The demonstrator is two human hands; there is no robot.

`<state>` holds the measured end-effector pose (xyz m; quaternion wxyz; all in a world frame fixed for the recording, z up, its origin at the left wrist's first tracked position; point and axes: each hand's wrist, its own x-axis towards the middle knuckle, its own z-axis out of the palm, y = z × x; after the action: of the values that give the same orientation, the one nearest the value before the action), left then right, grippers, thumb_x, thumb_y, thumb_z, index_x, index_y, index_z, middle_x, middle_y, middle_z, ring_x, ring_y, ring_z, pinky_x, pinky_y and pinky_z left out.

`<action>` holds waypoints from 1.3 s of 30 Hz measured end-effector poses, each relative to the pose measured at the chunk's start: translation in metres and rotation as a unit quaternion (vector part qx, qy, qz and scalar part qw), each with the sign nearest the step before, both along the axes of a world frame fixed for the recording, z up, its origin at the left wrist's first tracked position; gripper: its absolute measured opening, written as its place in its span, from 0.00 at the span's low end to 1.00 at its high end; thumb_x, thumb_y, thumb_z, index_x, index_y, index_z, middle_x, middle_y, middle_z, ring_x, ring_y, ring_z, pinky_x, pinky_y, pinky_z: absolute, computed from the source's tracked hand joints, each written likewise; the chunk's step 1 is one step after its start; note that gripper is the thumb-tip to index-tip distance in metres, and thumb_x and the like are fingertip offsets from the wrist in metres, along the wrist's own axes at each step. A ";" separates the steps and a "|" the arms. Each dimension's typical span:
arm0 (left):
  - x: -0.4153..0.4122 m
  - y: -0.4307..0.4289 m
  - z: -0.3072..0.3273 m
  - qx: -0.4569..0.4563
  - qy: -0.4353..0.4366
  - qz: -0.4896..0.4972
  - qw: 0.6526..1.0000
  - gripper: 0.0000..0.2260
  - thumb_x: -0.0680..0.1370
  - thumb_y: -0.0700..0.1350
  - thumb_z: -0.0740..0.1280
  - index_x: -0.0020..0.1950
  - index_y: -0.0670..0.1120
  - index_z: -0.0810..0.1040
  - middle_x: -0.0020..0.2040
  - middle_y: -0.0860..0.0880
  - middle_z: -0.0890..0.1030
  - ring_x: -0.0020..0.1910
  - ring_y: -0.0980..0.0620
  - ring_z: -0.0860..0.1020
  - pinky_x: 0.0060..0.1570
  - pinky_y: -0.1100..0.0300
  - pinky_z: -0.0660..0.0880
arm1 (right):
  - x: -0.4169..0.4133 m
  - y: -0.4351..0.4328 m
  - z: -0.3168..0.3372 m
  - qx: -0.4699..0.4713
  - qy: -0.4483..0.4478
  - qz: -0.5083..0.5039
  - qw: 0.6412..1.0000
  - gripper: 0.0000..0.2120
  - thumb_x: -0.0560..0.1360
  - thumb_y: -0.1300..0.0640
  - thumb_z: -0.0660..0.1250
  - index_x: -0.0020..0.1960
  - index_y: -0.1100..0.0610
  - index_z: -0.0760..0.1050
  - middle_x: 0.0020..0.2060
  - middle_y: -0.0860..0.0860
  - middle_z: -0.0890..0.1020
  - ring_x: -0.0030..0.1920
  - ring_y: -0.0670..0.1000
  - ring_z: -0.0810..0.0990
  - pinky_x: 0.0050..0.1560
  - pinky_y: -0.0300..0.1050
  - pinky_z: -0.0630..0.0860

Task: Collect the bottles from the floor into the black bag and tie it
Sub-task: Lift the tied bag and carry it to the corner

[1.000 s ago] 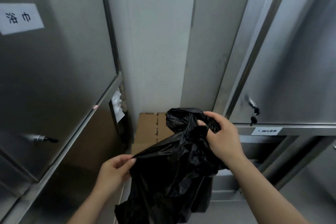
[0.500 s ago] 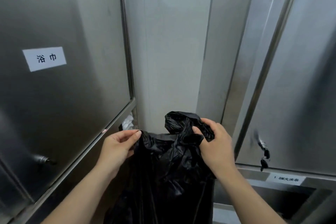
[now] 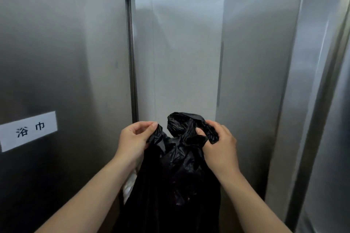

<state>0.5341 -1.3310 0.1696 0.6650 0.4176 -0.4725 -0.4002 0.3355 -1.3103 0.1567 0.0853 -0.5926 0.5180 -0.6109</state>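
Observation:
A black plastic bag (image 3: 176,179) hangs in front of me, held up at chest height by its top. My left hand (image 3: 133,139) pinches the left corner of the bag's mouth between thumb and fingers. My right hand (image 3: 219,147) grips the bunched right part of the mouth, with a crumpled loop of plastic sticking up above it. The bag's body sags down out of the bottom of the view. No bottles are visible; the bag hides whatever it holds.
A steel cabinet door (image 3: 66,62) with a white paper label (image 3: 28,130) stands close on the left. Steel panels and a door frame (image 3: 295,100) close in on the right. A pale wall (image 3: 180,53) lies straight ahead. Something white (image 3: 129,185) shows behind the bag.
The view has tilted up, so floor, cardboard and cabinet locks have left the frame. My left hand rose and came in toward the right, drawing the bag's mouth together and lifting it.

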 end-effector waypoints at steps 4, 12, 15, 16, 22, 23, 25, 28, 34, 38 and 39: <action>0.000 -0.054 0.035 -0.038 -0.004 -0.043 0.998 0.03 0.72 0.43 0.72 0.38 0.47 0.83 0.30 0.54 0.83 0.28 0.60 0.79 0.26 0.68 0.74 | 0.007 -0.044 0.030 -0.039 -0.009 -0.037 0.999 0.16 0.71 0.47 0.69 0.56 0.52 0.78 0.51 0.46 0.80 0.52 0.47 0.78 0.55 0.45 0.75; -0.002 -0.153 0.059 -0.089 -0.047 -0.119 0.988 0.03 0.72 0.45 0.73 0.37 0.50 0.83 0.34 0.53 0.84 0.33 0.58 0.80 0.33 0.62 0.78 | 0.012 -0.115 0.058 -0.071 -0.011 -0.084 0.994 0.14 0.70 0.45 0.69 0.55 0.47 0.77 0.50 0.42 0.79 0.52 0.43 0.77 0.55 0.41 0.74; -0.006 -0.183 0.030 -0.066 -0.077 -0.129 0.986 0.05 0.72 0.45 0.72 0.36 0.50 0.83 0.36 0.50 0.83 0.37 0.53 0.80 0.44 0.54 0.77 | 0.009 -0.134 0.037 -0.046 0.006 -0.105 0.993 0.14 0.71 0.46 0.69 0.54 0.48 0.78 0.47 0.42 0.78 0.50 0.43 0.77 0.52 0.36 0.71; -0.008 -0.191 0.016 -0.054 -0.086 -0.129 0.986 0.05 0.73 0.44 0.72 0.36 0.50 0.82 0.37 0.49 0.83 0.38 0.52 0.79 0.47 0.52 0.76 | 0.008 -0.140 0.026 -0.033 0.016 -0.113 0.993 0.13 0.71 0.47 0.69 0.54 0.48 0.78 0.46 0.42 0.77 0.49 0.43 0.76 0.51 0.35 0.70; -0.008 -0.215 -0.076 0.011 -0.119 -0.100 0.988 0.03 0.74 0.42 0.70 0.40 0.49 0.80 0.37 0.49 0.79 0.30 0.59 0.76 0.33 0.67 0.72 | 0.001 -0.165 -0.048 0.038 0.065 -0.140 0.987 0.15 0.71 0.46 0.70 0.55 0.49 0.78 0.46 0.44 0.78 0.47 0.42 0.74 0.47 0.32 0.66; -0.007 -0.216 -0.091 0.021 -0.133 -0.090 0.987 0.03 0.74 0.42 0.70 0.41 0.48 0.80 0.37 0.49 0.79 0.32 0.56 0.76 0.34 0.66 0.72 | -0.001 -0.170 -0.061 0.054 0.069 -0.140 0.986 0.15 0.71 0.46 0.69 0.56 0.49 0.77 0.47 0.46 0.79 0.48 0.44 0.76 0.47 0.34 0.67; -0.006 -0.215 -0.118 0.050 -0.144 -0.088 0.984 0.03 0.74 0.40 0.70 0.42 0.48 0.79 0.38 0.49 0.78 0.34 0.53 0.73 0.35 0.65 0.70 | -0.003 -0.177 -0.085 0.088 0.083 -0.141 0.983 0.16 0.71 0.46 0.69 0.56 0.50 0.77 0.48 0.48 0.79 0.50 0.48 0.77 0.47 0.37 0.69; -0.007 -0.208 -0.145 0.099 -0.141 -0.108 0.979 0.04 0.75 0.41 0.69 0.44 0.50 0.78 0.40 0.49 0.78 0.31 0.56 0.73 0.29 0.70 0.70 | -0.003 -0.185 -0.114 0.121 0.096 -0.148 0.977 0.17 0.71 0.45 0.69 0.57 0.49 0.76 0.48 0.50 0.79 0.50 0.51 0.78 0.46 0.40 0.69; -0.013 -0.193 -0.153 0.125 -0.147 -0.123 0.974 0.23 0.62 0.62 0.71 0.53 0.54 0.77 0.47 0.59 0.80 0.43 0.65 0.79 0.39 0.73 0.72 | 0.007 -0.201 -0.145 0.128 0.129 -0.134 0.974 0.17 0.71 0.45 0.68 0.58 0.48 0.75 0.47 0.49 0.78 0.48 0.52 0.78 0.44 0.41 0.70; -0.016 -0.191 -0.155 0.133 -0.191 -0.135 0.963 0.35 0.51 0.72 0.70 0.54 0.58 0.76 0.54 0.58 0.77 0.54 0.60 0.76 0.51 0.64 0.72 | 0.008 -0.209 -0.149 0.121 0.135 -0.131 0.975 0.17 0.71 0.45 0.68 0.58 0.48 0.75 0.48 0.49 0.78 0.48 0.51 0.78 0.45 0.39 0.70; -0.016 -0.192 -0.157 0.134 -0.208 -0.129 0.960 0.35 0.51 0.73 0.70 0.54 0.59 0.75 0.56 0.57 0.76 0.55 0.60 0.75 0.52 0.63 0.71 | 0.008 -0.210 -0.149 0.119 0.137 -0.131 0.975 0.17 0.71 0.45 0.68 0.58 0.48 0.75 0.48 0.49 0.78 0.48 0.51 0.78 0.45 0.39 0.69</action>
<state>0.5180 -1.5230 0.0129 0.4327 0.5121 -0.5926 -0.4465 0.3439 -1.5200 0.0080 0.0031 -0.5834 0.6667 -0.4639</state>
